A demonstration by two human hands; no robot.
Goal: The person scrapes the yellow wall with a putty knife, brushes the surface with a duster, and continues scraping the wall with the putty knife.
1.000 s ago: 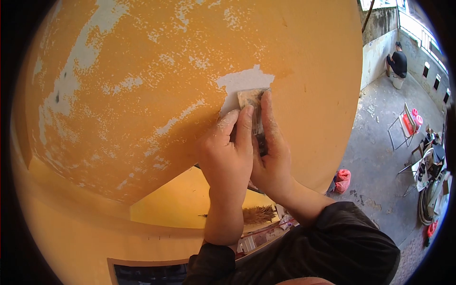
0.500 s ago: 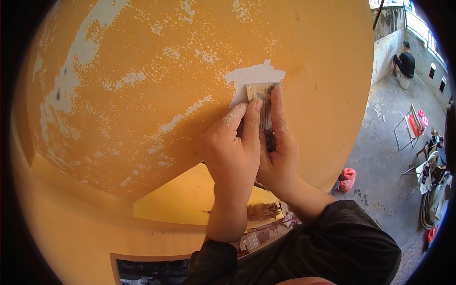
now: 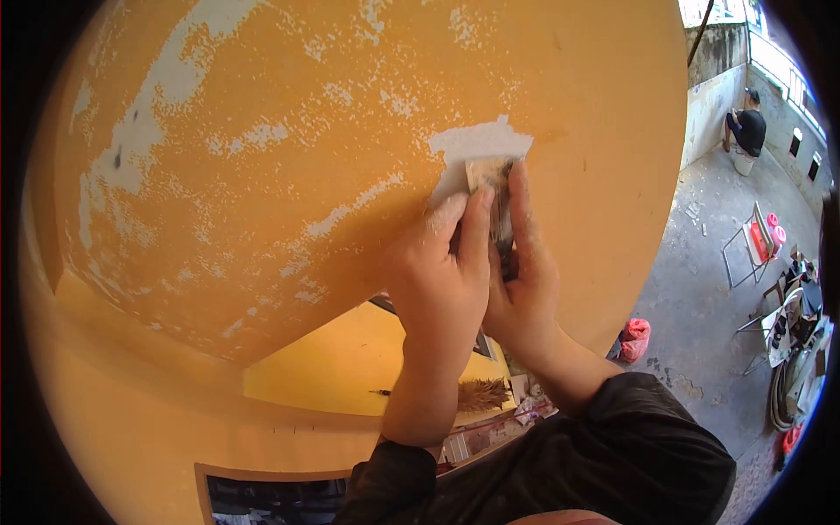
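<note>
Both of my hands are on one flat, dirty scraper (image 3: 499, 197), its wide edge against the orange wall (image 3: 350, 96). My left hand (image 3: 446, 267) has its fingers closed around the scraper's left side. On the right side, my right hand (image 3: 528, 271) grips it, with a finger stretched along the blade up to the edge. Just above the blade is a bare whitish patch (image 3: 481, 140) with jagged borders. Pale dust covers some fingertips. The handle is mostly hidden between the hands.
Whitish scraped marks (image 3: 166, 96) spread over the wall's left part. Far right and lower, a person (image 3: 748, 124) sits on a white bucket (image 3: 744, 162). Folding chairs (image 3: 757, 245), a pink bag (image 3: 635, 339) and coiled hose (image 3: 779, 398) are on the grey floor (image 3: 691, 306).
The view has shifted slightly, so the wall marks appear further right and a little lower. Both hands and the scraper appear slightly further right, still held against the wall beneath the patch.
</note>
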